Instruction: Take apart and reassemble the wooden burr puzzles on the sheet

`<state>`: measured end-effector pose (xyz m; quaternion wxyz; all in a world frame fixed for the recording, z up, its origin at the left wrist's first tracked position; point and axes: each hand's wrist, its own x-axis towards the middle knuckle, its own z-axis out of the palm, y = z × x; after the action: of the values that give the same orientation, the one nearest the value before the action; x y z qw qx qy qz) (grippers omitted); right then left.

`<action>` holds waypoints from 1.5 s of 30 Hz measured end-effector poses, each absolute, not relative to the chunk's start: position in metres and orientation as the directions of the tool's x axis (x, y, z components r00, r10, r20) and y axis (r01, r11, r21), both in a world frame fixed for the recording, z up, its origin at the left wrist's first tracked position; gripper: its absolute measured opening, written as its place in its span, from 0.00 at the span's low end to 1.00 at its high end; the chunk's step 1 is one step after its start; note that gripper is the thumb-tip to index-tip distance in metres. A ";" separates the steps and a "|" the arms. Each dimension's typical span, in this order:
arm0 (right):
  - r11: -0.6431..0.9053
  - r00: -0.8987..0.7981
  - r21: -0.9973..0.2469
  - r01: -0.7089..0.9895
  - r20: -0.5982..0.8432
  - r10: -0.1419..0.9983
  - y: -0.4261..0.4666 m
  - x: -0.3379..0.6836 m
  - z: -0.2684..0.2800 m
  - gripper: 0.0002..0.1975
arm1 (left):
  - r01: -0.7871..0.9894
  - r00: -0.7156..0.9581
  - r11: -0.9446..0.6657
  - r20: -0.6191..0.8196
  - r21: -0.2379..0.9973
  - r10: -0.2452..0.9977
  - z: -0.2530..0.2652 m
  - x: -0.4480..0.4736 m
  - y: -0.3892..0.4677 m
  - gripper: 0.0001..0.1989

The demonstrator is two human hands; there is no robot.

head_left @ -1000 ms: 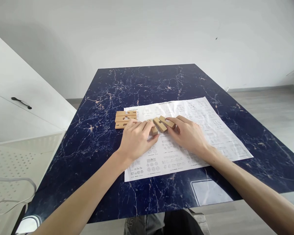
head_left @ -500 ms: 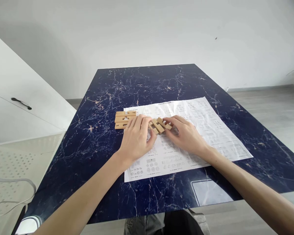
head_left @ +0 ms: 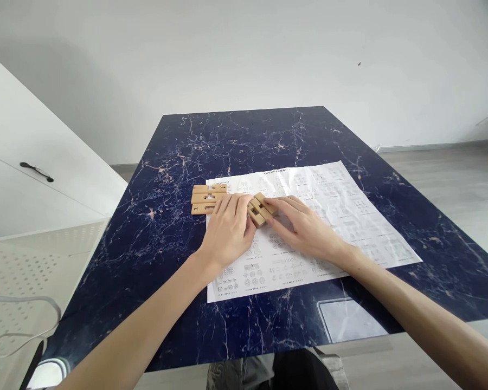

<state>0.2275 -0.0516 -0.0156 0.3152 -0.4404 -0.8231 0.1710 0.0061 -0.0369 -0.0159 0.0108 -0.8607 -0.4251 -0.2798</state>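
Between my two hands, above the printed sheet, several notched wooden puzzle pieces (head_left: 258, 209) lie side by side, close together. My left hand (head_left: 226, 227) grips their left end, fingers over the top and thumb at the near side. At the right end, my right hand (head_left: 303, 225) pinches the pieces between thumb and fingers. Just left of my left hand lie more flat wooden pieces (head_left: 203, 199) in a row, with slots and black numbers; my fingers partly hide their right ends.
A creased paper sheet (head_left: 374, 238) with small printed diagrams lies under both hands on the dark blue marble-patterned table (head_left: 228, 135). A white cabinet (head_left: 44, 135) and a perforated white surface with a cable (head_left: 24, 297) are on the left.
The gaps between the wooden pieces in my hands have narrowed, and they now sit nearly flush. My right hand has shifted slightly left toward my left hand.
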 end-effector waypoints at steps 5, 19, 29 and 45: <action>0.548 -0.429 -0.568 0.614 0.343 0.836 -0.053 0.226 -0.011 0.16 | 0.719 0.489 -0.649 0.481 0.249 0.727 -0.013 0.007 -0.039 0.23; 0.556 -0.492 -0.670 0.492 0.312 0.813 -0.056 0.223 -0.008 0.29 | 0.498 0.497 -0.762 0.584 0.414 0.642 -0.005 0.011 -0.042 0.20; 0.424 -0.028 -0.841 0.336 0.441 0.897 -0.050 0.231 -0.002 0.11 | 0.484 0.710 -0.828 0.425 0.282 0.561 -0.010 0.011 -0.044 0.12; 0.412 -0.136 -0.690 0.595 0.418 0.898 -0.054 0.225 -0.012 0.08 | 0.738 0.594 -0.673 0.416 0.058 0.688 -0.009 0.010 -0.045 0.15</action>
<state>0.2250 -0.0538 -0.0119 0.4140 -0.5106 -0.7310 0.1831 0.0104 -0.0450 -0.0087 0.0601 -0.8909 -0.4001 -0.2067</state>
